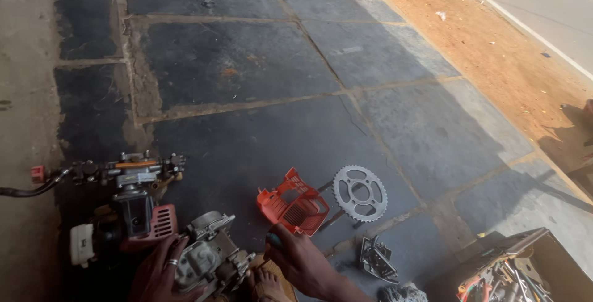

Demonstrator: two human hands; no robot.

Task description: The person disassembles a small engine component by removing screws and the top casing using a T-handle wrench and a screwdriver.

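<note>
Two hands sit at the bottom of the frame. Your left hand point(159, 271) rests flat, fingers spread, on a grey engine block point(210, 255) at lower left. Your right hand point(299, 260), at bottom centre, is closed around a teal-handled tool point(273, 239). Just above it, an orange plastic cover point(293, 204) lies on the stone floor point(247, 61), beside a metal sprocket point(360, 192).

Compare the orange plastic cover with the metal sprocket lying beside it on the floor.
The orange plastic cover is a bright, bulging shell with slotted vents; the metal sprocket is a flat, grey, toothed ring with cut-outs. The cover stands up off the stone floor; the sprocket lies flat. The cover is close to the right hand; the sprocket lies farther off. Both rest loose on the floor.
</note>
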